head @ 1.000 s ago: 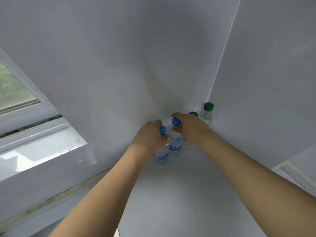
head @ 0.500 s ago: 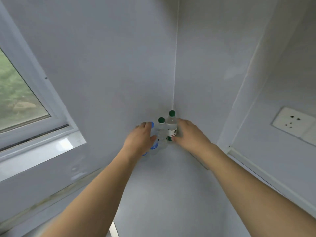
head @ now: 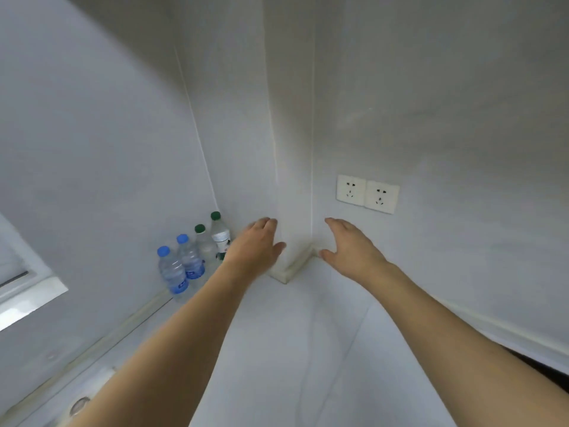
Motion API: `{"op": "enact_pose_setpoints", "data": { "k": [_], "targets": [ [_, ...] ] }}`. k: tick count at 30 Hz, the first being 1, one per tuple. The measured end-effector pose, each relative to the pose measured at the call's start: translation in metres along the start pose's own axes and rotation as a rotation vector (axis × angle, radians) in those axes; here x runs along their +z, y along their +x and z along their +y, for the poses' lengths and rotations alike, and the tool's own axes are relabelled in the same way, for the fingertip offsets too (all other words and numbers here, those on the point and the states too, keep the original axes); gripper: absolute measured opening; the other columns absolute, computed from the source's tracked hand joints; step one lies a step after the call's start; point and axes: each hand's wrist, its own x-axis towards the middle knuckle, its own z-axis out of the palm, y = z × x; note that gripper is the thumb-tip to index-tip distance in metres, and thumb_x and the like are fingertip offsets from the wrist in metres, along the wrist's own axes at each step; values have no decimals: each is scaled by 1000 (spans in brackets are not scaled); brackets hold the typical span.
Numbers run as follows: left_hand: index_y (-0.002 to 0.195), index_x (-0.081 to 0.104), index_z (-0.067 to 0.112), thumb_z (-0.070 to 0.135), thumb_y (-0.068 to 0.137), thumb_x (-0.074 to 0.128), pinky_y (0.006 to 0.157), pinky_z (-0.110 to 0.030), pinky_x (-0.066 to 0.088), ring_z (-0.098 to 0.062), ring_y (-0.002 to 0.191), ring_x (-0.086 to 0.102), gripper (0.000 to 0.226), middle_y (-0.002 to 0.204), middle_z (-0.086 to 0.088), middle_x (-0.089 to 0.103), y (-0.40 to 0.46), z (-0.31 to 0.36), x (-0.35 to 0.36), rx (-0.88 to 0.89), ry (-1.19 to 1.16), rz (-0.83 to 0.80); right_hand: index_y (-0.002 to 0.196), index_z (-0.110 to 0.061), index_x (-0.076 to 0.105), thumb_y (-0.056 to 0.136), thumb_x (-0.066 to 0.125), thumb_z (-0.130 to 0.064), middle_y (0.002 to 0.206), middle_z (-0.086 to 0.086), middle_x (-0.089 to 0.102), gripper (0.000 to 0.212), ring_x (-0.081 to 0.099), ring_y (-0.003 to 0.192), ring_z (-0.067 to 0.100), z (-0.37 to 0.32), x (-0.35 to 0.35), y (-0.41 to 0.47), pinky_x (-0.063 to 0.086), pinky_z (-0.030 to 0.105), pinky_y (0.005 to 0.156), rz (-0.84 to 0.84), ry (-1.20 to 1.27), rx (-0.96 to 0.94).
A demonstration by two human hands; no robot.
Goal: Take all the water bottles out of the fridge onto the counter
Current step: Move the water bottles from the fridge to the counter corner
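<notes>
Standing in a far-left corner row against the wall, four bottles (head: 197,260) leave counter (head: 277,349) space free; left hand (head: 255,248) and right hand (head: 351,248) hover released, fingers straight

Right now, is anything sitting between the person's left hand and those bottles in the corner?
Nothing visible does. The left hand is open, just right of the four bottles standing in a row on the counter. The nearest, a green-capped bottle, is next to its wrist. The right hand is open too, farther right.
</notes>
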Motion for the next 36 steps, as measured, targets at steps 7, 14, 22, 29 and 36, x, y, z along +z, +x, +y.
{"op": "enact_pose_setpoints", "data": {
  "k": [7, 14, 22, 29, 36],
  "targets": [
    [149, 28, 11, 37, 100, 45, 113, -35, 26, -25, 142, 28, 58, 157, -6, 28, 13, 101, 23, 240, -53, -81, 154, -16, 18, 94, 56, -31, 157, 4, 24, 72, 22, 144, 21, 75, -39, -70, 23, 31, 115, 90, -14, 250],
    [150, 26, 12, 38, 101, 44, 114, -35, 26, -26, 142, 27, 59, 158, -7, 26, 35, 173, 42, 475, -95, -130, 153, -16, 20, 94, 57, -30, 157, 4, 25, 71, 24, 144, 20, 111, -63, -127, 27, 32, 115, 184, -29, 479],
    [151, 26, 13, 38, 100, 45, 114, -35, 28, -26, 141, 28, 59, 158, -6, 26, 13, 272, 68, 734, -162, -199, 153, -15, 21, 93, 58, -27, 157, 4, 27, 71, 26, 144, 21, 137, -91, -229, 27, 32, 115, 286, -90, 735],
    [150, 28, 14, 36, 100, 46, 114, -35, 29, -25, 141, 29, 57, 157, -5, 27, -49, 379, 55, 943, -214, -186, 152, -16, 23, 93, 59, -26, 156, 4, 30, 70, 30, 142, 22, 150, -126, -347, 30, 33, 113, 418, -142, 893],
    [148, 31, 12, 33, 100, 46, 112, -36, 32, -26, 138, 34, 55, 154, -6, 34, -155, 504, 47, 1149, -224, -193, 152, -17, 24, 93, 57, -25, 156, 3, 29, 68, 31, 141, 22, 168, -160, -499, 32, 34, 113, 509, -153, 1061]
  ]
}}
